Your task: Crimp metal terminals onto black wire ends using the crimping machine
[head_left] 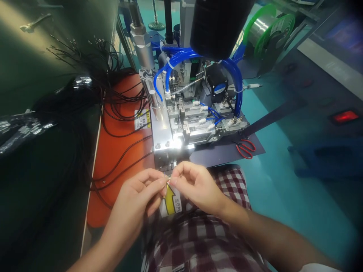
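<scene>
Both my hands meet in front of the metal machine (181, 132), fingertips almost touching. My left hand (146, 189) is closed in a pinch of thumb and forefinger on a small thin wire (168, 179). From the other side my right hand (195, 185) pinches the same spot, thumb against forefinger. Only a short light-coloured bit of the wire shows between the fingertips; the rest is hidden. Just below the hands is a white label (170, 202) with a yellow arrow.
Black cables (121, 109) run across the orange board (113, 162) at left, with bundles beyond. Blue air hoses (184, 56) arch over the machine. Red-handled cutters (246, 148) lie on the dark plate at right. A green wire spool (263, 30) stands behind; a wrench (35, 23) lies far left.
</scene>
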